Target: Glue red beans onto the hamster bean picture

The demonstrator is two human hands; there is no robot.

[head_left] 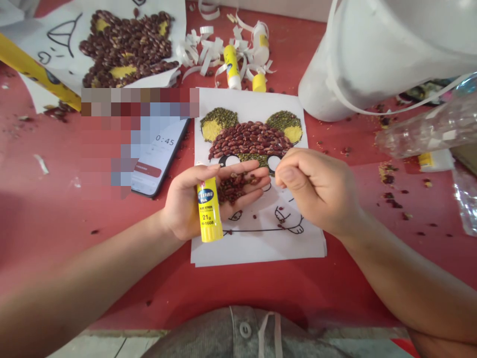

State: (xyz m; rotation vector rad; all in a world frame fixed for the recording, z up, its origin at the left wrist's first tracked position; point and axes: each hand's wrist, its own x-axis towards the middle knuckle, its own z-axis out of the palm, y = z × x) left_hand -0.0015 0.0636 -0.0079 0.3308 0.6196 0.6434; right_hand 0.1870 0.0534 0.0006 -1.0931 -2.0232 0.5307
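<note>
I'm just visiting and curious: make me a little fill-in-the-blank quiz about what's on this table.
1. The left hand holds a glue stick whose main color is ____.
2. The phone displays the digits ____.
3. The bucket is colored ____.
4. The number of green-and-yellow ears on the nearest drawing is ____.

Missing words: yellow; 0:45; white; two.

"What is the red tabletop (156, 283) carrying?"
"Paper sheets (249, 247) with a bear-like drawing (254, 139), and a smartphone (158, 154) is lying just to their left."
"And behind them?"
"Curled paper strips (208, 57) are lying around glue sticks (231, 67). A white bucket (357, 59) is standing at right, loose beans (393, 200) lying near it."
</note>
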